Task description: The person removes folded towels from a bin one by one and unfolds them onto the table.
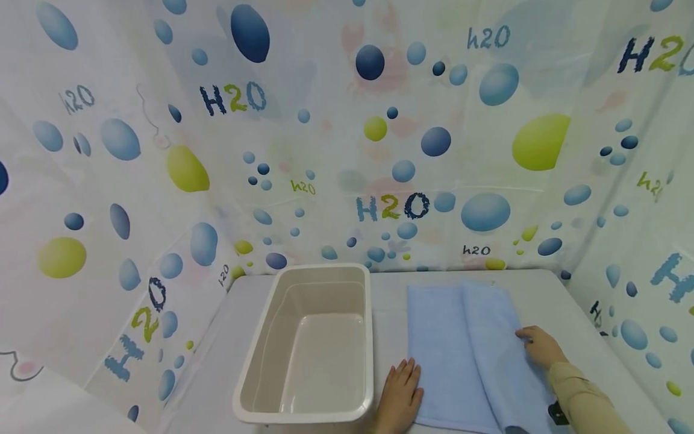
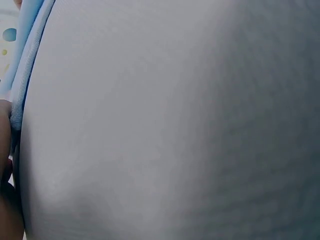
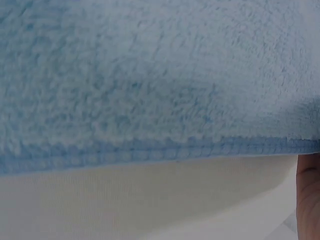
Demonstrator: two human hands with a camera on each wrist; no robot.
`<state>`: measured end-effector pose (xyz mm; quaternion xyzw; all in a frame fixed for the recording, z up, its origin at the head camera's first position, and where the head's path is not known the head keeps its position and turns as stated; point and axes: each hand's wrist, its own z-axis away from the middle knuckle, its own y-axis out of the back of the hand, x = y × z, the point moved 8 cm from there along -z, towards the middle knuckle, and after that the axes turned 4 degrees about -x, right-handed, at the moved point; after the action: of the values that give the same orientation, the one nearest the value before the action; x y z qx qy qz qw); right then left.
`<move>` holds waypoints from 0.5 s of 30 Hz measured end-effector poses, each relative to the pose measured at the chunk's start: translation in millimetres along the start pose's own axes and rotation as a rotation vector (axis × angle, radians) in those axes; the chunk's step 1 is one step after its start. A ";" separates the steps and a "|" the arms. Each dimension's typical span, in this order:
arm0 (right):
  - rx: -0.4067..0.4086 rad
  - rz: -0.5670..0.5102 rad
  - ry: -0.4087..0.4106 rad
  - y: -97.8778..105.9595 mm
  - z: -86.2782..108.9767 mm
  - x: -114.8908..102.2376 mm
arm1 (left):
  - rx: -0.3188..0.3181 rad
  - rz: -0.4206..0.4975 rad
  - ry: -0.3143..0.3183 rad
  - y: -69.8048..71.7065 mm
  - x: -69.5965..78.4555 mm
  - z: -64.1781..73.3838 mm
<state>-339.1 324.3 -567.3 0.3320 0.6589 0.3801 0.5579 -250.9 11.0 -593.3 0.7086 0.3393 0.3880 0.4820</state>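
A light blue towel (image 1: 441, 355) lies on the white table, with a lengthwise fold running down its middle. My left hand (image 1: 400, 395) rests with fairly straight fingers at the towel's left edge, near its front corner. At the right edge, my right hand (image 1: 542, 348) pinches the towel between curled fingers and thumb. In the right wrist view the towel's stitched hem (image 3: 165, 151) runs up to that hand, raised over the white surface, and the fingertips are hidden. The left wrist view is mostly filled by the pale tabletop (image 2: 115, 120), with a strip of towel (image 2: 31, 60) at its left.
An off-white plastic basin (image 1: 303, 416) stands on the table (image 1: 206, 380), left of the towel and close beside my left hand. A white curtain (image 1: 331, 150) printed with blue and green drops surrounds the table at the back and sides. A black device (image 1: 557, 414) sits by the right wrist.
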 end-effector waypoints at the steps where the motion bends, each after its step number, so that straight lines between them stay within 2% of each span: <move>1: 0.000 0.006 -0.003 1.3 -0.1 2.8 | 0.003 -0.001 0.000 0.6 0.0 -0.3; 9: -0.030 0.083 -0.069 10.1 2.2 24.0 | 0.041 -0.026 -0.013 7.2 1.8 0.2; 15: -0.038 0.148 -0.086 13.2 5.4 30.3 | 0.024 -0.028 -0.009 6.5 0.9 0.5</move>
<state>-338.3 357.6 -570.9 0.3852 0.6006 0.4179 0.5624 -249.4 9.5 -587.1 0.7113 0.3517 0.3739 0.4802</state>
